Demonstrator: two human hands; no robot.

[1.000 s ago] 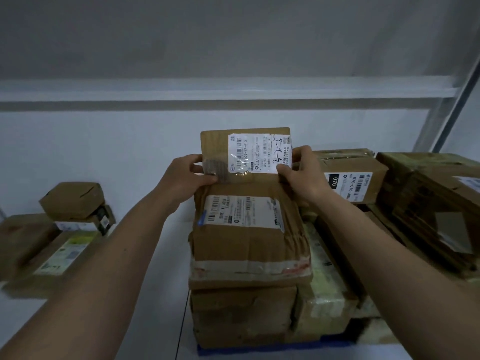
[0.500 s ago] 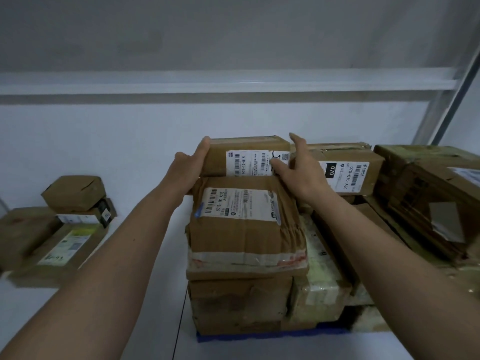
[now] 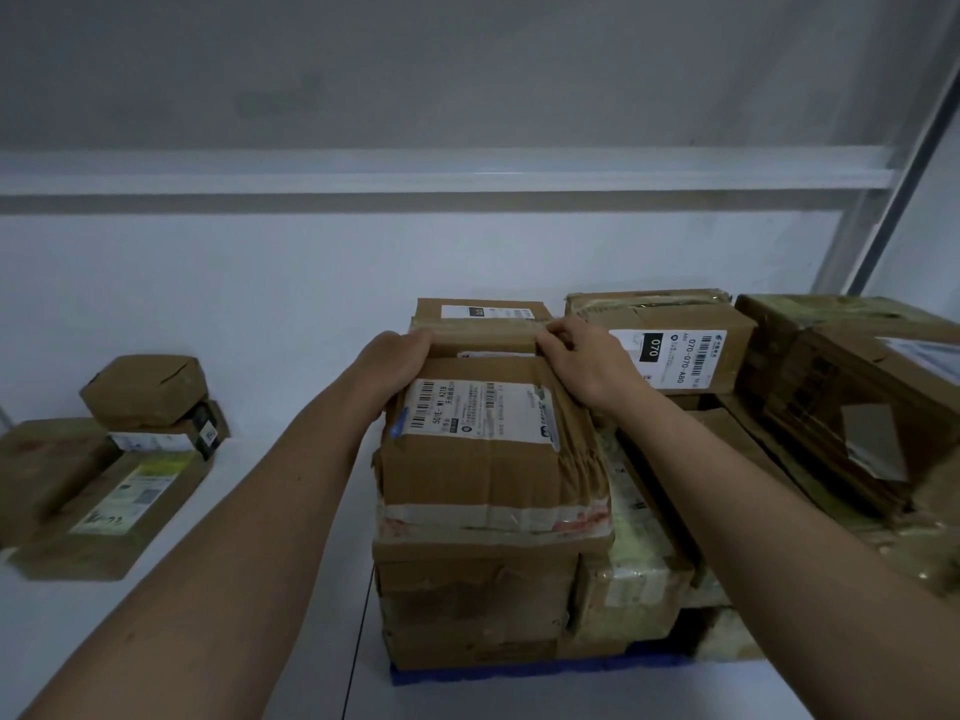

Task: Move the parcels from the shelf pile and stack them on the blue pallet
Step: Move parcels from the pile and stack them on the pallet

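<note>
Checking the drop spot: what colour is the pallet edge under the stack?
Blue pallet edge, head view.

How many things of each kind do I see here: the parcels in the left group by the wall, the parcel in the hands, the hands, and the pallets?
Parcels in the left group: 4
Held parcel: 1
Hands, left hand and right hand: 2
Blue pallet: 1
Total: 8

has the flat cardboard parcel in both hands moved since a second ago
Yes. The flat brown cardboard parcel was upright above the crumpled labelled box; it now lies flat behind that box's far edge, gripped by left hand and right hand.
</note>
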